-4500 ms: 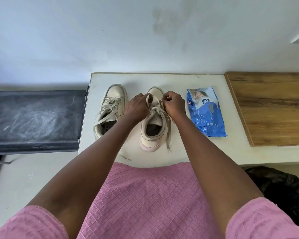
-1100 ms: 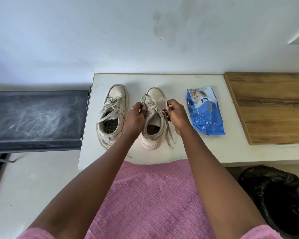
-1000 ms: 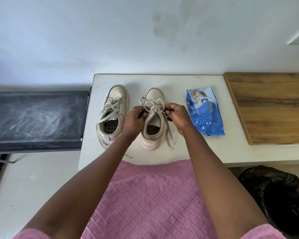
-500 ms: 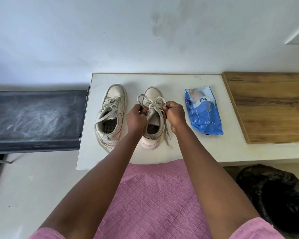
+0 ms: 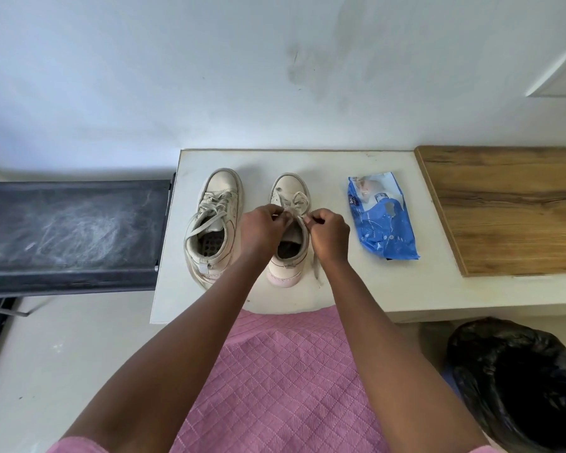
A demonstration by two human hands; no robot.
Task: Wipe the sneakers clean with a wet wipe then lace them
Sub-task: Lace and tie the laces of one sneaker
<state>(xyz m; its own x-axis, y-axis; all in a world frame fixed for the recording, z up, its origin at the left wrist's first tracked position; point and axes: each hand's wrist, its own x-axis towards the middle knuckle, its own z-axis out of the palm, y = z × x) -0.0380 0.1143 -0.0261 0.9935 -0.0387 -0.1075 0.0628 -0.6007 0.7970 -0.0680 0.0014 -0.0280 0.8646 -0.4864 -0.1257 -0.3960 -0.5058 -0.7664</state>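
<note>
Two off-white sneakers stand side by side on the white table (image 5: 356, 289), toes pointing away from me. The left sneaker (image 5: 214, 223) has loose laces lying over its opening. Over the right sneaker (image 5: 290, 191) both my hands work the lace (image 5: 296, 202), which forms loops above its tongue. My left hand (image 5: 262, 228) pinches the lace on the shoe's left side. My right hand (image 5: 327, 233) pinches it on the right side, and a loose lace end (image 5: 316, 268) trails down beside the heel.
A blue pack of wet wipes (image 5: 381, 217) lies right of the sneakers. A wooden board (image 5: 510, 207) covers the table's right part. A dark bench surface (image 5: 69, 230) adjoins the table's left edge. A black-lined bin (image 5: 517, 384) stands on the floor at lower right.
Both hands have drawn closer together over the right sneaker's tongue, and the lace loops have shifted between them. The sneakers and wipes pack stay where they were.
</note>
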